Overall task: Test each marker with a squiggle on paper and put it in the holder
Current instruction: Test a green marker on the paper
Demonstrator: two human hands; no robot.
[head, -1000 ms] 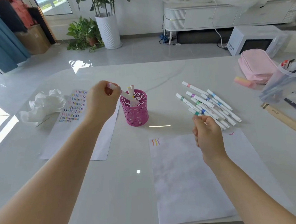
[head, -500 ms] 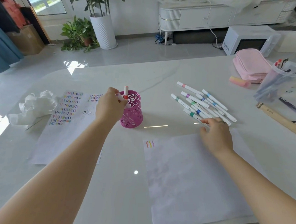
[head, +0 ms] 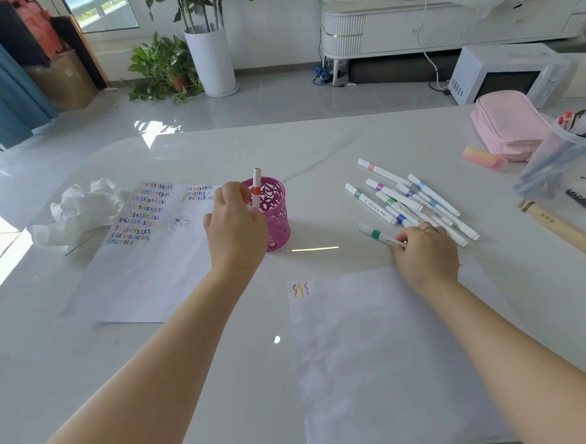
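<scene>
The red-banded marker [head: 256,189] stands upright in the pink holder [head: 274,216], cap end up, so that one looks tested and filed. The left hand [head: 236,232] hovers just beside it at the rim with its fingers loosely curled, and I cannot tell whether they touch the marker or are already off it. On the near sheet [head: 396,359] three squiggles [head: 301,290] sit in the top left corner and the rest is blank, which suggests only a few markers have been through on this page. Whether others lie down inside the holder is hidden by the hand and the wall. The next one is already picked out: the right hand [head: 424,253] pinches the near end of the teal-banded marker [head: 376,234], which lies flat on the table [head: 315,158] at the front edge of the loose markers [head: 417,197]. Eight or so of those wait in a heap beyond the sheet's far right corner, so most of the job is ahead. Further left lies an older sheet [head: 149,251] crowded with rows of coloured marks, a crumpled white wad [head: 78,209] beside it — and off to the right a pink pouch [head: 509,129] and a clear tub [head: 569,157].
</scene>
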